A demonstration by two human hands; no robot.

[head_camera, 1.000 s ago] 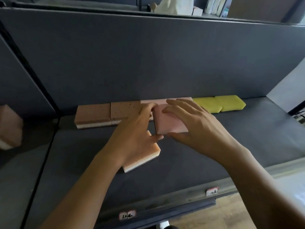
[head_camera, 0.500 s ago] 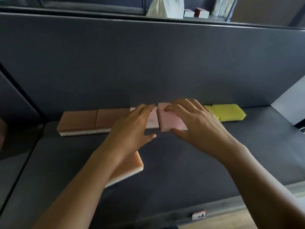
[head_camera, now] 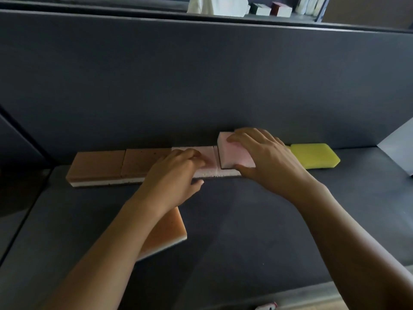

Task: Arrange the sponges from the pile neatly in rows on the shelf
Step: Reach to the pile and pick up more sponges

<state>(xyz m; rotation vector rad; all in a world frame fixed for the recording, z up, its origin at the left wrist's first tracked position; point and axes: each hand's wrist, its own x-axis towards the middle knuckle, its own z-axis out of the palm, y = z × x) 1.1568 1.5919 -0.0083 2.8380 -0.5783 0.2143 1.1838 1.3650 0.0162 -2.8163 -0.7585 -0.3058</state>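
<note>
The fingertips (head_camera: 233,139) of the right hand (head_camera: 268,159) are hooked over the far edge of a pink rectangular foam sponge (head_camera: 237,155). The thumb is set against its near edge, so the sponge is pinched between them. It is held slightly raised and tilted over the pink section of the row at the back of the dark grey shelf (head_camera: 245,220). The bent fingers of the left hand (head_camera: 174,173) are laid close together on a pale pink row sponge (head_camera: 207,153) just beside it. They appear to press it down rather than grip it, though the thumb's contact is not clearly seen.

The step in hand is judged to be the seating of the held sponge. It would need to be lowered level, squared to its neighbours and kept against the grey back panel (head_camera: 201,86), while the row is steadied.

Two brown-topped, white-layered sponges (head_camera: 98,162) close the row on the left, and a yellow sponge (head_camera: 312,155) on the right. Both forearms are extended forward. The left one crosses an orange-and-white sponge (head_camera: 172,231) lying askew near the shelf front, not yet placed.
</note>
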